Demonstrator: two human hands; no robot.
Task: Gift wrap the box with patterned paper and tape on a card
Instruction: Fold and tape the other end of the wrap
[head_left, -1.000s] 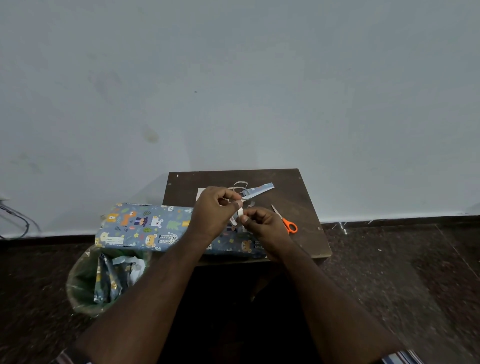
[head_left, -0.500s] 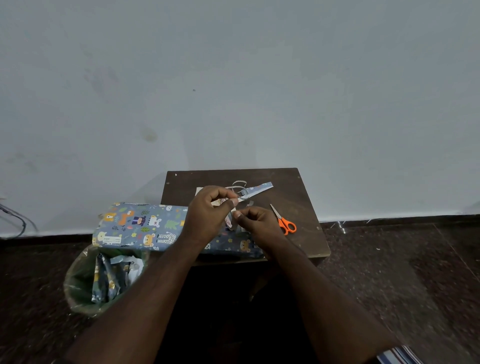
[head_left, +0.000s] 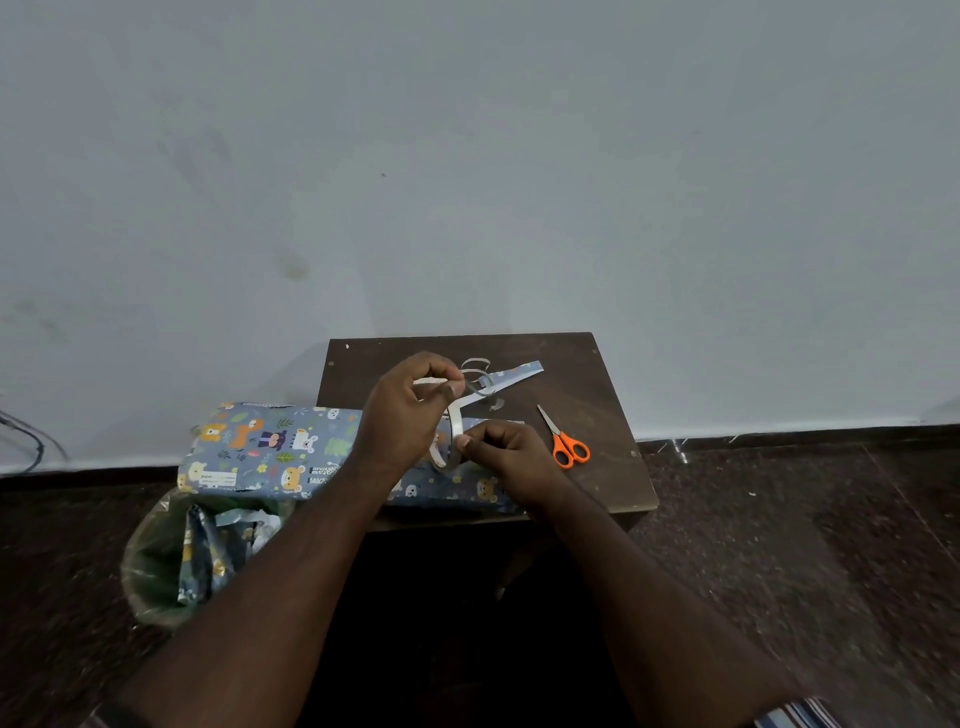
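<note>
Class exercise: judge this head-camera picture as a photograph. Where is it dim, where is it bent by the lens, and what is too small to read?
Head view: forearms and floor lie in deep shadow; the skirting line bows, a wide-angle bend; print on the wrapped box is unreadable; the white strip reads clearly between both hands.

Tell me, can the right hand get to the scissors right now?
Probably yes for the path: the scissors lie in the open on the table, just right of the right hand, nothing between. But that hand is pinching a tape strip, so it would have to let go first.
</note>
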